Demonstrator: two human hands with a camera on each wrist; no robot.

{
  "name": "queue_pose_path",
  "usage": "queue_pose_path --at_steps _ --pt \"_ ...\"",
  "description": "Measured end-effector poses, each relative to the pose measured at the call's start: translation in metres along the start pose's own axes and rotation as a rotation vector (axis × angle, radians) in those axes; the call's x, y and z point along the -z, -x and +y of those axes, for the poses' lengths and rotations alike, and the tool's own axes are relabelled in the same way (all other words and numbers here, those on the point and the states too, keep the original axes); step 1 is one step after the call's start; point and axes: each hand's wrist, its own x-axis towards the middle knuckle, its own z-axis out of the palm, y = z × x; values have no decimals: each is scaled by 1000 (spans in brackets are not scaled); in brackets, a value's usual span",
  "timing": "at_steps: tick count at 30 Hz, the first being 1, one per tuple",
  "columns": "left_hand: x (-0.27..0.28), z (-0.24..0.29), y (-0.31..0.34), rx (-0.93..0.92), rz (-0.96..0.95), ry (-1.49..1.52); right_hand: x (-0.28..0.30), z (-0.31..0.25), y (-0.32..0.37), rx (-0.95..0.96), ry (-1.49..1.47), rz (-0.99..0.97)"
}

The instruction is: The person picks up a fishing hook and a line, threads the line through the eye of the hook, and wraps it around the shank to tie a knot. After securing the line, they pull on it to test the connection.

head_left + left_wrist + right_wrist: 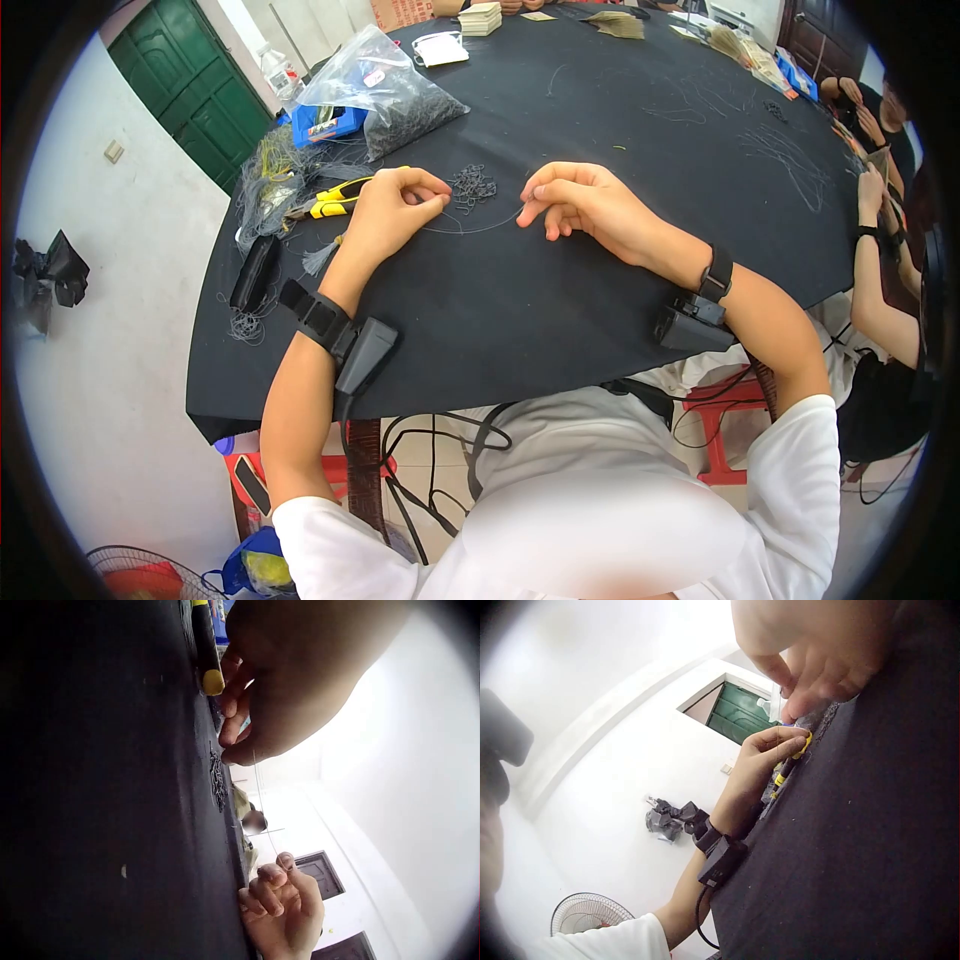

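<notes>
A thin translucent line (470, 233) hangs in a shallow curve between the two hands. My left hand (392, 208) pinches one end of it between thumb and forefinger. At the other end, my right hand (592, 205) pinches the line with thumb and forefinger, its other fingers loosely bent. Just beyond the line lies a small pile of dark metal pieces (473, 187), close to the left fingertips. In the left wrist view the line (268, 817) runs from the left hand (300, 682) to the right hand (289, 919).
Yellow-and-black pliers (330, 207) lie beside the left wrist, near tangled line (270, 185) and a black cylindrical object (256, 273). Behind them stand a blue box (325, 124) and a clear bag of dark pieces (400, 110). Other people sit around the black-covered table (560, 330).
</notes>
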Motion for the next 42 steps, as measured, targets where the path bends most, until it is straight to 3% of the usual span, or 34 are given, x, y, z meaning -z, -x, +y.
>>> queue_pose_path --at_steps 3,18,27,42 --pt "-3 5 1 42 -101 -43 0 1 0 1 6 0" --pt "-7 6 0 51 -72 -105 -1 0 0 -9 7 -3" --pt "-11 2 -2 -5 57 92 0 1 -1 7 4 -22" --pt "-16 6 0 -30 -18 191 0 2 -1 16 28 -41"
